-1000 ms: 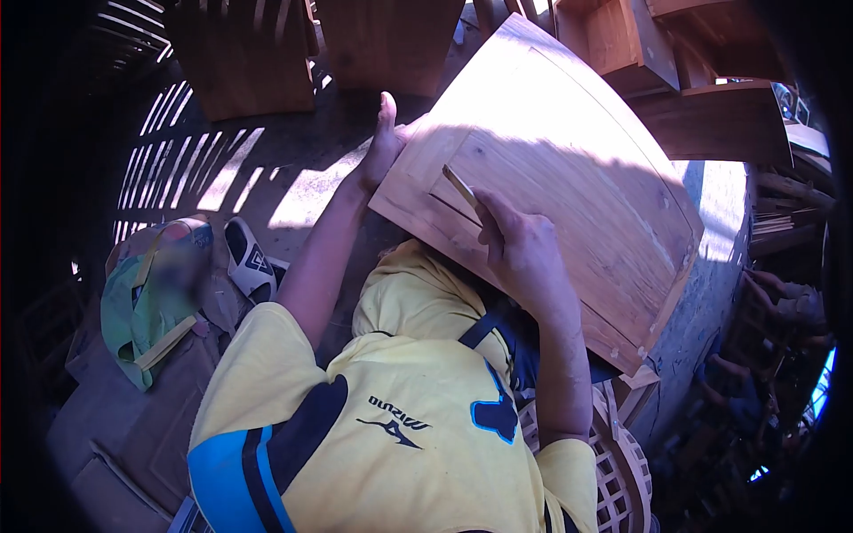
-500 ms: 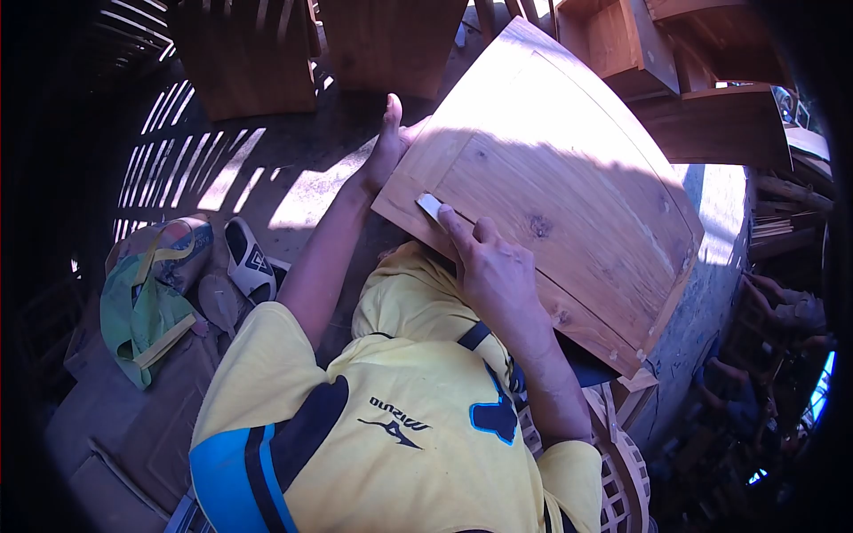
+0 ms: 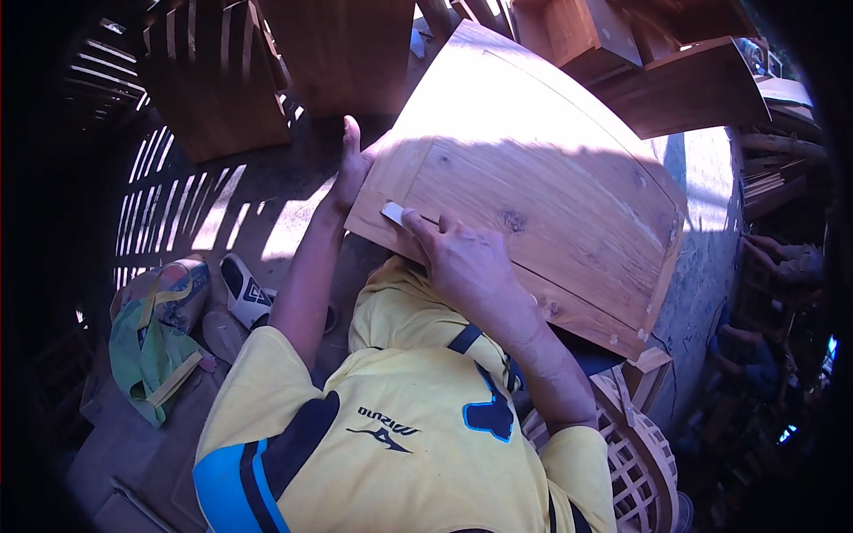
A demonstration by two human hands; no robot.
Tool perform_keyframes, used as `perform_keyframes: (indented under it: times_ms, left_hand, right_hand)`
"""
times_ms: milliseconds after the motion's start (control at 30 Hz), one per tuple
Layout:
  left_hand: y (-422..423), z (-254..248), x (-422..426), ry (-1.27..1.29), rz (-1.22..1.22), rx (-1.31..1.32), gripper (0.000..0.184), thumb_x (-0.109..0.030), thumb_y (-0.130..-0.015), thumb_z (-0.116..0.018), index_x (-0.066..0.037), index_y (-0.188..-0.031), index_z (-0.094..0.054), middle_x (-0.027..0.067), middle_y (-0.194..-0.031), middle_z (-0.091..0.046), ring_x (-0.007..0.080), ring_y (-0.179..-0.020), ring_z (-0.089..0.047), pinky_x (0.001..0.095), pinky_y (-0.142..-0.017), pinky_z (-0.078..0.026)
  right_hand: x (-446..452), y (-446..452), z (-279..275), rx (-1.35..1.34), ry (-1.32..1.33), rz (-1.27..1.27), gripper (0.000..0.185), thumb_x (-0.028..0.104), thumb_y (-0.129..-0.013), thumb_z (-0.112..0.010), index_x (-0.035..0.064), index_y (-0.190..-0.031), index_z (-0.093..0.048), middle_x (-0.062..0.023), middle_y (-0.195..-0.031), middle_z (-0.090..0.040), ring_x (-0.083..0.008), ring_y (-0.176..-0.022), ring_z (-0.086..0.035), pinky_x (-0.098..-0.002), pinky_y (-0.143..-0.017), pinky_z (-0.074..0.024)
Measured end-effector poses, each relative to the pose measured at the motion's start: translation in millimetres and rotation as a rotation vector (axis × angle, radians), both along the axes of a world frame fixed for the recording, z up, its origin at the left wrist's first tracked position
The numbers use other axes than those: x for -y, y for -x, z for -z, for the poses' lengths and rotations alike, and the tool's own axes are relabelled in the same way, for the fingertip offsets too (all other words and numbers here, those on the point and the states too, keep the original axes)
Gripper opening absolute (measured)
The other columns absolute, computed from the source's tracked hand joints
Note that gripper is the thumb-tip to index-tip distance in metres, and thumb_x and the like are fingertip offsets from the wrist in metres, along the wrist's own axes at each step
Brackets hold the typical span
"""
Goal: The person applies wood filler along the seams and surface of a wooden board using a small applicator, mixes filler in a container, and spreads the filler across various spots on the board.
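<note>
A pale wooden panel point(image 3: 569, 231) with a framed border and dark knots lies tilted in front of me. At its left edge my left hand point(image 3: 354, 173) holds on, thumb raised and the other fingers hidden behind the wood. My right hand point(image 3: 471, 266) is closed around a small flat tool, probably a putty knife point(image 3: 393, 212), with only its light, straight-ended blade showing. The index finger points along that blade, which lies against the frame near the panel's lower left corner. The tool's handle is hidden in the hand.
A green bag point(image 3: 142, 364) and a sandal point(image 3: 246, 291) lie on the floor at left. Dark wooden panels point(image 3: 209, 80) stand at the back, wooden drawers point(image 3: 577, 40) at the back right. A lattice-work wooden piece point(image 3: 635, 471) is by my right elbow. Another person's limbs point(image 3: 782, 258) show at far right.
The whole view has shifted, so the panel and both hands appear farther left. My left hand keeps its hold, and the blade stays near the same corner of the panel.
</note>
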State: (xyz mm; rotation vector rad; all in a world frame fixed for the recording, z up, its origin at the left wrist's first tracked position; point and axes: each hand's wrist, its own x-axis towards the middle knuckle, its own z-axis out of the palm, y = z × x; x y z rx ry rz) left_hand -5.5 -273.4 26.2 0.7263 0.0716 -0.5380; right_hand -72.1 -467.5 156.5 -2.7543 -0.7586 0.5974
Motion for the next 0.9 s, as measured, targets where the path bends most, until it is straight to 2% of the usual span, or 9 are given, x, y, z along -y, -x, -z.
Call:
perform_keyframes:
  times_ms: [167,233,367,433,567,733,800,867,900]
  left_hand:
    - [1,10,-4,0.009,0.028,0.007,0.122,-0.095,-0.091,-0.014,-0.002,-0.169,-0.024,0.0184,-0.167,-0.041,0.0293,-0.151,-0.045,0.0466,-0.125,-0.038]
    - [0,20,-6,-0.051,0.021,0.011,0.120,-0.094,-0.092,-0.015,-0.001,-0.168,-0.024,0.0185,-0.166,-0.042,0.0294,-0.151,-0.045,0.0461,-0.125,-0.038]
    - [2,40,-21,-0.340,-0.006,0.052,0.106,-0.086,-0.099,-0.032,0.001,-0.160,-0.040,0.0158,-0.153,-0.056,0.0237,-0.139,-0.055,0.0399,-0.117,-0.045]
    - [8,49,-38,-0.600,-0.007,0.095,0.087,-0.074,-0.105,-0.043,0.001,-0.148,-0.056,0.0084,-0.129,-0.068,0.0140,-0.117,-0.063,0.0324,-0.102,-0.052]
    - [2,25,-40,-0.802,-0.012,0.220,0.068,-0.057,-0.116,-0.036,-0.001,-0.145,-0.061,0.0015,-0.116,-0.070,0.0095,-0.100,-0.064,0.0272,-0.089,-0.054]
    - [-35,-24,-25,-0.540,-0.064,0.058,0.058,-0.046,-0.118,-0.035,0.000,-0.142,-0.062,-0.0061,-0.088,-0.055,0.0040,-0.082,-0.055,0.0227,-0.074,-0.048]
    - [-46,-69,-1,-0.586,0.054,-0.120,0.057,-0.046,-0.117,-0.038,0.000,-0.138,-0.063,-0.0052,-0.087,-0.054,0.0043,-0.080,-0.054,0.0238,-0.075,-0.049]
    - [-74,-30,-7,-0.773,0.172,0.120,0.049,-0.040,-0.114,-0.046,0.002,-0.133,-0.062,0.0105,-0.118,-0.069,0.0142,-0.104,-0.063,0.0314,-0.095,-0.050]
    - [-74,-24,-1,-0.889,0.182,0.216,0.049,-0.039,-0.113,-0.048,0.003,-0.134,-0.061,0.0119,-0.120,-0.069,0.0157,-0.108,-0.063,0.0326,-0.099,-0.049]
  right_hand:
    - [42,3,-11,-0.100,-0.208,0.080,0.036,0.026,-0.107,-0.063,0.0142,-0.141,-0.065,-0.0196,-0.092,-0.070,-0.0379,-0.083,-0.075,-0.0463,-0.072,-0.0582]
    - [85,9,8,0.171,-0.526,0.392,0.037,0.022,-0.106,-0.066,0.0051,-0.139,-0.067,-0.0136,-0.084,-0.070,-0.0285,-0.075,-0.074,-0.0406,-0.068,-0.0569]
    - [166,34,3,-0.079,-0.768,1.145,0.030,0.023,-0.109,-0.065,0.0012,-0.130,-0.069,-0.0004,-0.074,-0.061,-0.0039,-0.061,-0.053,-0.0233,-0.054,-0.0424]
    - [189,49,12,-0.078,-0.779,1.209,0.030,0.023,-0.110,-0.065,0.0010,-0.130,-0.069,0.0012,-0.075,-0.061,-0.0026,-0.059,-0.050,-0.0215,-0.053,-0.0396]
    - [193,59,19,-0.004,-0.805,1.260,0.031,0.024,-0.110,-0.064,0.0001,-0.130,-0.068,0.0022,-0.075,-0.060,-0.0016,-0.058,-0.047,-0.0205,-0.051,-0.0369]
    - [196,59,22,0.012,-0.842,1.242,0.032,0.023,-0.110,-0.065,-0.0007,-0.131,-0.067,0.0025,-0.076,-0.060,-0.0021,-0.058,-0.048,-0.0209,-0.052,-0.0377]
    - [197,62,28,0.032,-0.838,1.237,0.032,0.023,-0.109,-0.065,-0.0006,-0.131,-0.067,0.0026,-0.076,-0.060,-0.0022,-0.058,-0.048,-0.0209,-0.052,-0.0381]
    - [199,65,31,-0.001,-0.835,1.198,0.033,0.022,-0.109,-0.066,0.0000,-0.134,-0.066,0.0027,-0.075,-0.060,-0.0021,-0.059,-0.048,-0.0211,-0.053,-0.0391]
    - [199,66,24,-0.068,-0.863,1.216,0.034,0.021,-0.109,-0.065,0.0009,-0.136,-0.065,0.0019,-0.077,-0.062,-0.0018,-0.059,-0.049,-0.0215,-0.053,-0.0398]
